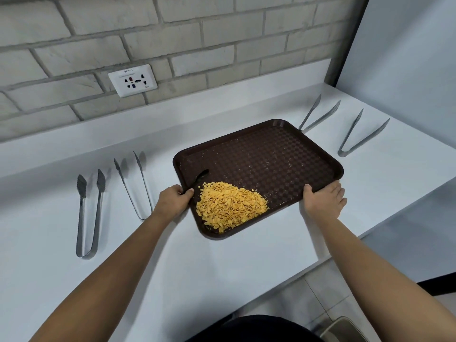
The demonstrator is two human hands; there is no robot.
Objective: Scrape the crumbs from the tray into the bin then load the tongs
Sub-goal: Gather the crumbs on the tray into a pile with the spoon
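Note:
A dark brown tray (271,154) lies on the white counter with a heap of yellow crumbs (229,206) piled in its near left corner. My left hand (174,201) grips the tray's left rim and also pinches the handle of a black spoon (201,175) whose bowl rests on the tray. My right hand (324,198) holds the tray's near right edge. Two metal tongs (90,213) (134,186) lie left of the tray, and two more tongs (318,113) (361,135) lie to its right. A bin (345,329) shows at the bottom right, below the counter.
The white counter (172,255) runs along a grey brick wall with a white power socket (132,80). A pale wall panel closes the right side. The counter's front edge runs diagonally at lower right, with tiled floor below.

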